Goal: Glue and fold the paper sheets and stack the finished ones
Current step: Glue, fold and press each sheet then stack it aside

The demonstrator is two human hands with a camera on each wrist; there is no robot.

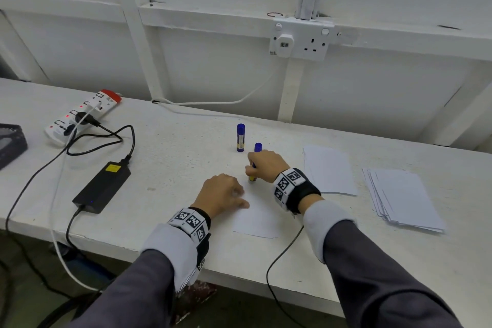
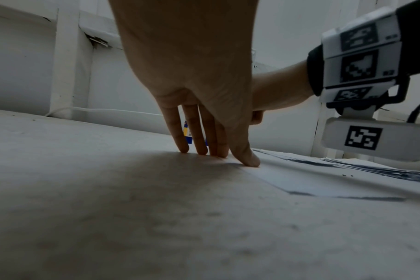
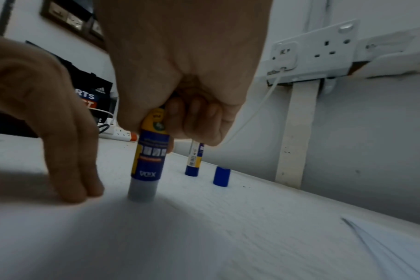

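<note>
A white paper sheet (image 1: pixel 257 221) lies flat near the table's front edge. My left hand (image 1: pixel 226 194) presses its far left corner with straight fingers (image 2: pixel 246 159). My right hand (image 1: pixel 262 165) grips an uncapped blue-and-yellow glue stick (image 3: pixel 149 161), held upright with its tip down on the sheet's far edge. The stick's blue cap (image 1: pixel 258 147) stands just behind my right hand. A second, capped glue stick (image 1: pixel 240 138) stands a little farther back. To the right lie a single sheet (image 1: pixel 328 170) and a fanned pile of sheets (image 1: pixel 404 200).
A black power brick (image 1: pixel 102 185) with cables lies to the left, and a white power strip (image 1: pixel 82 114) farther back left. A wall socket (image 1: pixel 300 40) sits above the table. A thin black cable (image 1: pixel 285 253) runs from my right wrist over the table's front edge.
</note>
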